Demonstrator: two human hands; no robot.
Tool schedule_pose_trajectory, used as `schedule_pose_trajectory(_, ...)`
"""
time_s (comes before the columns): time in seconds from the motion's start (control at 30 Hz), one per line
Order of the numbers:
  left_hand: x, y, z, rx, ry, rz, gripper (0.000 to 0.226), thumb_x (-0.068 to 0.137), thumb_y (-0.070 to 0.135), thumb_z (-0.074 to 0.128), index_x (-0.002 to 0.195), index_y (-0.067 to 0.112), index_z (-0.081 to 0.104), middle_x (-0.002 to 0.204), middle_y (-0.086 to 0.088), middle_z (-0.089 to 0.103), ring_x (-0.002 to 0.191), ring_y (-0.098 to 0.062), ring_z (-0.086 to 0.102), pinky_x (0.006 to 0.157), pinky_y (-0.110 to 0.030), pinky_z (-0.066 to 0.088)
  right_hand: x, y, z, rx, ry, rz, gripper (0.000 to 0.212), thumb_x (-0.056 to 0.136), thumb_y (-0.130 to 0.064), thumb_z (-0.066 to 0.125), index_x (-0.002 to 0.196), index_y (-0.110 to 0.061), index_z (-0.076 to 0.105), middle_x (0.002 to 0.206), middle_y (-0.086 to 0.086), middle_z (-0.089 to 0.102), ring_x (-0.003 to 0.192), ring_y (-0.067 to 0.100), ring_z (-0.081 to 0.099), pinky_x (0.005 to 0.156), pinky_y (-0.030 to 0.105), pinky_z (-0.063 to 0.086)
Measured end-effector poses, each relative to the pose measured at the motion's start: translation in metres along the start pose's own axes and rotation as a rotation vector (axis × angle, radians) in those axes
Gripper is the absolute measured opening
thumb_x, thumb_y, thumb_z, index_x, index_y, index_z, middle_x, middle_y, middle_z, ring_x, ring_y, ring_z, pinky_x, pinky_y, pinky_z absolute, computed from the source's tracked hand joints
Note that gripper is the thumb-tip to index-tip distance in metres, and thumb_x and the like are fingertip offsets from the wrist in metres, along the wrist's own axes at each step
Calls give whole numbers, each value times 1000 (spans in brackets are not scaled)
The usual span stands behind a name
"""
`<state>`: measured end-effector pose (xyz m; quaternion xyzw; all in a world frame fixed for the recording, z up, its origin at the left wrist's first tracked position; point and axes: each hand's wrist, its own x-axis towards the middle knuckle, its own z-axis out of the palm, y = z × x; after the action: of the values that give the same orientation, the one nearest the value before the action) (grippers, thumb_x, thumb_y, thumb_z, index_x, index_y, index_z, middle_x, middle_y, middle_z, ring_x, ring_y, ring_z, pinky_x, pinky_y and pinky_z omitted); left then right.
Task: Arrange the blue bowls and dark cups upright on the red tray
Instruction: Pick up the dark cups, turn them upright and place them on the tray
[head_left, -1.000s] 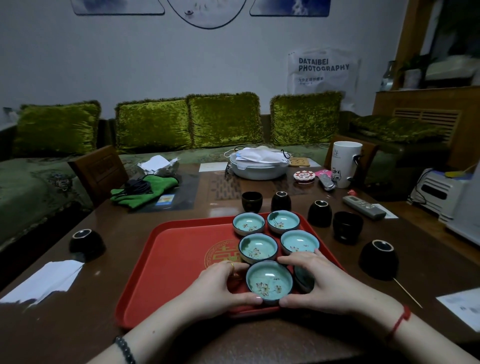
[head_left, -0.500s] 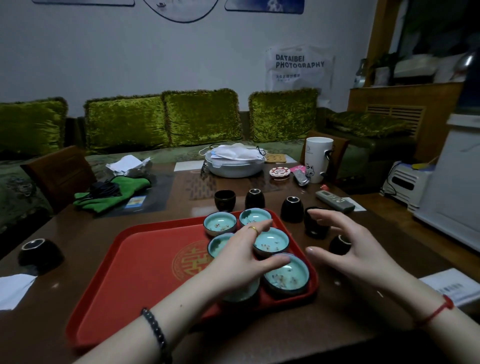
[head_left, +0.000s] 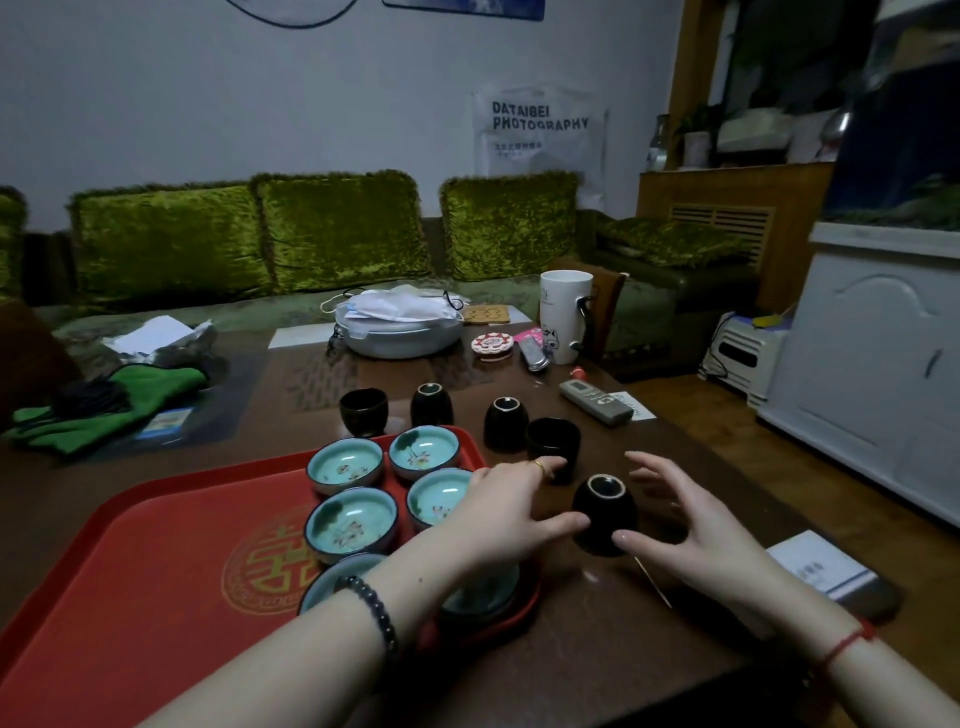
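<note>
**A:** How were the hands?

**B:** Both were open with fingers spread, holding nothing. The left hand (head_left: 498, 512) reached out over the tray's (head_left: 156, 571) right edge, and the right hand (head_left: 691, 525) faced it. The cup (head_left: 605, 512) stood between them on the desk (head_left: 597, 649), just off the tray. The thumbs were at its sides, but I couldn't tell whether they touched.

**A:** How best to take it?

**B:** It looked upside down, with the narrow, pale-ringed end on top. I'd grip low on the glossy sides and lift it clear of the tray's rim. Then I'd turn it mouth up and set it on bare red beside the bowls (head_left: 352, 522) without knocking them.

**A:** And further out?

**B:** The bowls sat upright on the tray's right part, some of them partly under the left forearm. Four other cups (head_left: 506, 423) stood on the desk beyond the tray.
</note>
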<state>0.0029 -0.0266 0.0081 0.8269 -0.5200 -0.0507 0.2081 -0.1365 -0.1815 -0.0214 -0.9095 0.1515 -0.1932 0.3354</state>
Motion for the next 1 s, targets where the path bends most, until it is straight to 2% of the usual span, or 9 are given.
schedule_pose_trajectory(0.1,7,0,11,-2,-26,-13,63,83,50,53,137,24,34,135,-3,53,127,-21,45,108,-41,32,1,9,4,12,-42,2,70,68,-40,73,122,-51,29,122,-15,48,115,-3,42,92,13,33)
schedule_pose_trajectory(0.2,11,-1,22,64,-35,-11,58,84,52,48,135,26,35,131,-2,55,126,-21,44,110,-40,23,2,13,6,15,-61,-10,66,69,-39,73,115,-55,28,117,-25,46,108,-10,42,83,3,31)
schedule_pose_trajectory(0.27,12,0,28,86,-41,-14,58,85,53,45,135,27,34,131,-3,56,126,-21,43,111,-41,16,2,14,7,9,-61,-10,63,70,-38,73,111,-56,29,114,-29,45,107,-10,42,83,3,31)
schedule_pose_trajectory(0.37,14,1,32,75,-19,-25,56,86,53,44,134,27,35,130,-3,56,126,-20,44,112,-42,12,4,15,10,12,-48,-24,61,70,-35,73,115,-50,34,115,-26,49,111,-8,45,86,3,32)
schedule_pose_trajectory(0.47,15,2,32,57,-12,-25,55,85,52,46,133,26,36,130,-1,56,125,-19,44,113,-44,10,6,16,13,19,-41,-36,60,70,-33,74,119,-43,40,119,-23,52,114,-5,47,94,11,33)
schedule_pose_trajectory(0.7,13,7,27,6,12,-16,53,85,48,50,131,25,38,128,-1,58,124,-18,45,115,-44,10,6,10,11,26,23,-58,60,66,-30,77,112,-48,42,115,-23,54,113,-4,49,92,11,35)
schedule_pose_trajectory(0.83,9,7,17,-112,105,18,52,82,48,55,127,26,41,126,2,59,121,-16,49,113,-41,20,6,0,5,40,80,-93,62,64,-30,78,111,-50,44,115,-24,55,112,-6,48,94,15,37)
schedule_pose_trajectory(0.93,4,3,9,-242,169,1,52,76,52,60,120,28,45,121,2,62,116,-18,52,103,-39,38,9,-14,2,50,121,-130,60,62,-29,79,105,-53,44,110,-28,53,108,-10,47,91,11,35)
schedule_pose_trajectory(1.0,-1,0,3,-324,190,-20,51,73,53,63,116,30,45,117,7,62,112,-11,53,93,-28,44,12,-24,2,63,128,-162,59,61,-28,80,104,-51,45,109,-29,53,108,-14,47,87,3,35)
